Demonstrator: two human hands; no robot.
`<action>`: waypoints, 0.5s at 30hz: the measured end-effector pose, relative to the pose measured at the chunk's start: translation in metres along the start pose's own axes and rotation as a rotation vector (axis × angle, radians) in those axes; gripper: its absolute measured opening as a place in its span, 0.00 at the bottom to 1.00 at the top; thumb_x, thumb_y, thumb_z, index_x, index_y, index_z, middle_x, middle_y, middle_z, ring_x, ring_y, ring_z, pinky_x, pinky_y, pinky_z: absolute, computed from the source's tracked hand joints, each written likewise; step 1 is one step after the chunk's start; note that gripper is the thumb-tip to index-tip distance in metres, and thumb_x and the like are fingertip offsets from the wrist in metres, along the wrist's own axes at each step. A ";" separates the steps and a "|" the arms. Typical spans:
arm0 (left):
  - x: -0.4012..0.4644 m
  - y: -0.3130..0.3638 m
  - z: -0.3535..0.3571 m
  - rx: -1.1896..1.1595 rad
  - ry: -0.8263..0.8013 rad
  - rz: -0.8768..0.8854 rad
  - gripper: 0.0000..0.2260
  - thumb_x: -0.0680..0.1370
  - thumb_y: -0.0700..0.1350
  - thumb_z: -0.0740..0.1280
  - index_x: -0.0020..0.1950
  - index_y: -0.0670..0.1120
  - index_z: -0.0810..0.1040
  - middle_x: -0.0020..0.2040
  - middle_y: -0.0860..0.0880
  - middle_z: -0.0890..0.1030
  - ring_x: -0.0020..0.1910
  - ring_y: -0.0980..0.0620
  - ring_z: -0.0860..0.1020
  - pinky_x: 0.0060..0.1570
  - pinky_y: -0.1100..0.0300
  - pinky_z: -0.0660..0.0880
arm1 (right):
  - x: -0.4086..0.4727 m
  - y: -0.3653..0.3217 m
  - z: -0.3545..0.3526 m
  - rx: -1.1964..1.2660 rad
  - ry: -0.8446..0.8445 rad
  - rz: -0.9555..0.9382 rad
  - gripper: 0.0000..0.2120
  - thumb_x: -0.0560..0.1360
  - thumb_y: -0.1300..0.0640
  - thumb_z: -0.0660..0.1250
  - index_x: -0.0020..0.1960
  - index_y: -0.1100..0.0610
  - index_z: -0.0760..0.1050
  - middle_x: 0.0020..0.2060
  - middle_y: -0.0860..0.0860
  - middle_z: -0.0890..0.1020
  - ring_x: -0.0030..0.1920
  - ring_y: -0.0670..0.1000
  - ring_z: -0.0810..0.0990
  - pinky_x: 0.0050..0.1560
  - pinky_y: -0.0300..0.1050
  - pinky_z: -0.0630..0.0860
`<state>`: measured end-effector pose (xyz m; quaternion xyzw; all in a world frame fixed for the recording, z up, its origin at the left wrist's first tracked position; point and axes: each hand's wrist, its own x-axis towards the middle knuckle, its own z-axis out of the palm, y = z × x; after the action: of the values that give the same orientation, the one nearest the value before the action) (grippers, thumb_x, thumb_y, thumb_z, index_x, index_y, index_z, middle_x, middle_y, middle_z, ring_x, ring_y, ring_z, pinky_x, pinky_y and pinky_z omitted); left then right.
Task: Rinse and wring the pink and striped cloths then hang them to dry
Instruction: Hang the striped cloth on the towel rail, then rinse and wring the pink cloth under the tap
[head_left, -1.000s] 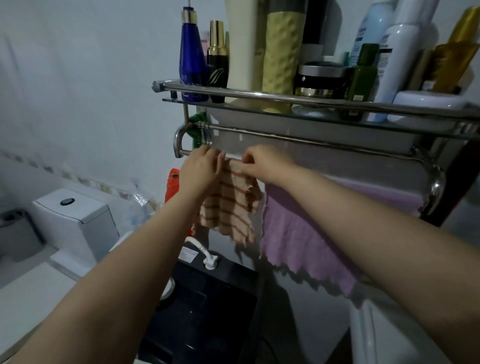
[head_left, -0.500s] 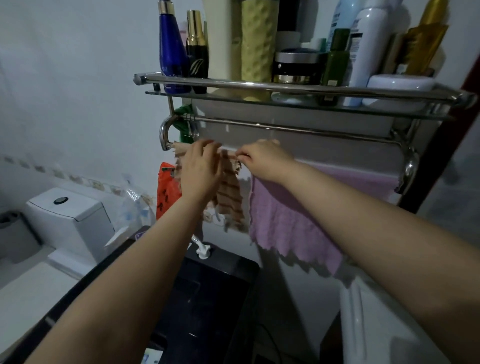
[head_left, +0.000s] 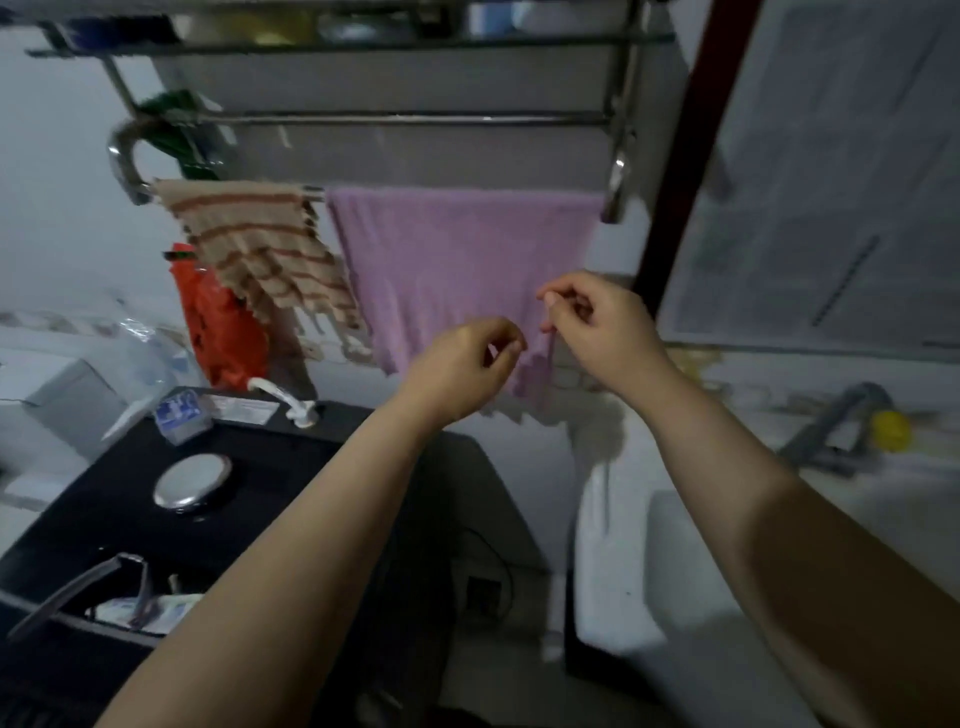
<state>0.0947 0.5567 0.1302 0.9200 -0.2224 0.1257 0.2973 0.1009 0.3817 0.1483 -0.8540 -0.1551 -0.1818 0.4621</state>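
Both hands drop from the striped cloth (head_left: 249, 244), now draped over the rail (head_left: 311, 193) to dry. Left hand (head_left: 460, 371) hovers, fingers curled, holding nothing; right hand (head_left: 597, 325) pinches the pink cloth (head_left: 447, 260), straightening its hem.

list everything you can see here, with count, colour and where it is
striped cloth: one, beige with brown stripes, hung over the left end of the lower rail
pink cloth: one, pink, hung over the same rail, right of the striped cloth
towel rack: one, chrome, on the wall, top of view
orange bag: one, orange, hanging behind the striped cloth
black unit: one, black, below the cloths at left
metal disc: one, silver, on the black unit
white spout: one, white, at the back edge of the black unit
left hand: one, fingers curled, at the pink cloth's lower edge
right hand: one, pinching the pink cloth's lower edge
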 end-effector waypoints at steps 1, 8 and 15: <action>0.001 0.011 0.017 -0.011 -0.060 -0.003 0.07 0.80 0.45 0.61 0.52 0.48 0.79 0.46 0.53 0.80 0.42 0.54 0.76 0.44 0.57 0.74 | -0.011 0.014 -0.014 0.009 -0.014 0.045 0.06 0.77 0.56 0.63 0.50 0.52 0.78 0.34 0.44 0.81 0.38 0.47 0.81 0.48 0.53 0.79; 0.016 0.092 0.138 -0.068 -0.214 -0.052 0.07 0.80 0.48 0.61 0.50 0.51 0.78 0.44 0.54 0.81 0.42 0.54 0.78 0.45 0.57 0.75 | -0.089 0.117 -0.115 0.089 0.014 0.305 0.09 0.78 0.57 0.63 0.43 0.44 0.76 0.28 0.45 0.81 0.30 0.49 0.79 0.42 0.52 0.80; 0.026 0.180 0.258 -0.214 -0.247 -0.301 0.06 0.80 0.49 0.60 0.48 0.55 0.77 0.42 0.59 0.80 0.41 0.59 0.78 0.44 0.56 0.78 | -0.152 0.219 -0.193 0.094 -0.131 0.441 0.05 0.75 0.48 0.62 0.43 0.40 0.76 0.30 0.45 0.82 0.32 0.51 0.81 0.41 0.56 0.81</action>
<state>0.0559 0.2622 0.0234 0.9144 -0.1295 -0.0582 0.3791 0.0289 0.0886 0.0173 -0.8549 -0.0026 -0.0130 0.5187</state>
